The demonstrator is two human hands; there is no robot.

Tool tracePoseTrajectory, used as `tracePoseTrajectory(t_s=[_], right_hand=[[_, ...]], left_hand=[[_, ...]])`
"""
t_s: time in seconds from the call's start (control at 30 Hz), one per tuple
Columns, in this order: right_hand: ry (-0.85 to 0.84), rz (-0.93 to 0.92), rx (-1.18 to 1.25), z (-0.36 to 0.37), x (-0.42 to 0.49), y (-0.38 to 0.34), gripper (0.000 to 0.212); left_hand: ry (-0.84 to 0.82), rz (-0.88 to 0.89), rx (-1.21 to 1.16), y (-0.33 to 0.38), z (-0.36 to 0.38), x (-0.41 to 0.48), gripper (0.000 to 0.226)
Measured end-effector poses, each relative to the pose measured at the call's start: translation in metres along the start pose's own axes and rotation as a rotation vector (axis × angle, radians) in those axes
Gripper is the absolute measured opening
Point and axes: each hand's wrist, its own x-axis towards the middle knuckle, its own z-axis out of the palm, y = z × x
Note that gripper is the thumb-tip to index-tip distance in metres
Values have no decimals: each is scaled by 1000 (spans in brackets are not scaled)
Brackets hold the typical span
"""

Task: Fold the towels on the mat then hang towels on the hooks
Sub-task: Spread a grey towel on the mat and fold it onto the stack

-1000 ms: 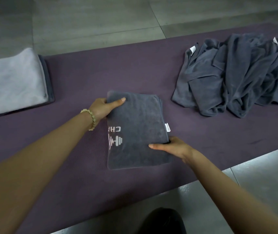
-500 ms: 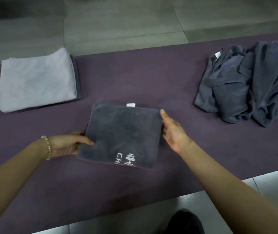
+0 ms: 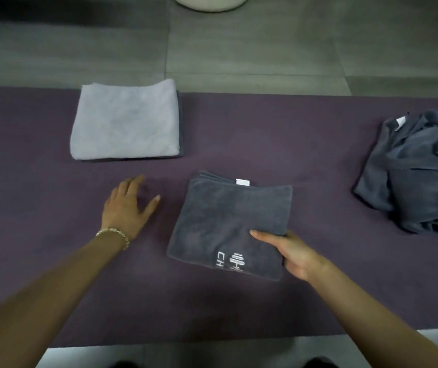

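A folded dark grey towel point(image 3: 228, 219) with a white logo and a white tag lies in the middle of the purple mat point(image 3: 239, 134). My right hand point(image 3: 289, 252) grips its near right corner, thumb on top. My left hand point(image 3: 127, 205), with a bead bracelet at the wrist, hovers open over the mat to the towel's left, fingers spread and apart from it. A folded light grey towel point(image 3: 125, 120) sits on a folded dark one at the back left. A heap of unfolded dark grey towels point(image 3: 420, 176) lies at the right edge.
Grey floor tiles point(image 3: 239, 49) stretch beyond the mat. A round pale object point(image 3: 210, 2) shows at the top edge. Pale floor lies in front of the mat's near edge point(image 3: 159, 343).
My left hand has let go of the dark towel and moved left and away. My right hand slid from the towel's right side to its near right corner. The view swung left.
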Motion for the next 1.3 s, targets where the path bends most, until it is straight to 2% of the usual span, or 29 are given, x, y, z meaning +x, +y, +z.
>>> tracePoseTrajectory(t_s=[0.07, 0.17, 0.3, 0.47, 0.57, 0.63, 0.7, 0.8, 0.93, 1.03, 1.13, 1.3], right_hand=[[9, -50, -39, 7, -4, -11, 35], [68, -211, -180, 20, -10, -40, 51], [-24, -383, -393, 59, -29, -98, 53], [-222, -557, -467, 147, -31, -172, 57], [-250, -672, -442, 206, -13, -208, 54], [-258, -737, -355, 236, 2, -226, 50], [-219, -756, -264, 255, 25, -233, 47], [-62, -719, -170, 260, 77, -220, 49], [212, -496, -97, 236, 130, -170, 59], [305, -386, -192, 222, 151, -133, 57], [307, -433, -346, 226, 156, -129, 56], [318, -632, -448, 223, 150, -157, 38]], left_hand=[[-102, -24, 109, -11, 2, 0, 77], [-202, -168, 195, -30, 4, -1, 70], [-267, -289, 173, -54, -10, 1, 66], [-258, -259, 51, -80, -30, 9, 55], [-264, -214, 66, -91, -40, 19, 54], [-312, -247, 20, -97, -43, 24, 54], [-369, -265, -7, -101, -43, 25, 55], [-382, -252, 5, -102, -44, 25, 55], [-374, -238, 37, -101, -42, 24, 57], [-354, -232, 62, -100, -39, 24, 57], [-334, -221, 85, -100, -36, 23, 58], [-343, -231, 93, -95, -37, 24, 59]])
